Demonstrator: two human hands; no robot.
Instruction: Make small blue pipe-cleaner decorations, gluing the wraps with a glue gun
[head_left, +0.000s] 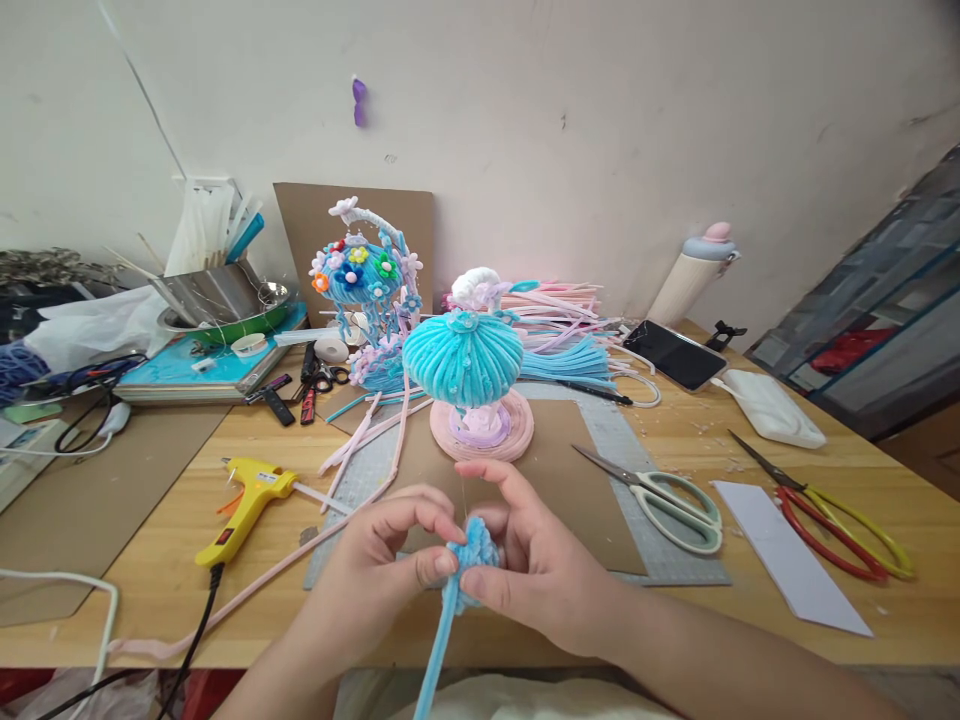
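Note:
A coiled light-blue pipe cleaner [480, 545] is held low over the front of the table, its long tail hanging toward me. My left hand [390, 545] pinches the coil's left side between thumb and forefinger. On the other side, my right hand [536, 560] grips it with the thumb, its forefinger raised and extended. A fine wire or thread seems to rise from the coil to that fingertip. Just beyond my hands stands a turquoise pipe-cleaner dome [463, 360] above a round pink base [517, 425].
A yellow glue gun [255, 500] lies left, its cord trailing forward. White-handled scissors [675, 505] and red-and-yellow scissors [832, 525] lie right, with a white strip [791, 555] between them. Behind are a flowered lamp-like piece [360, 275], blue pipe cleaners [570, 365] and a phone [673, 355].

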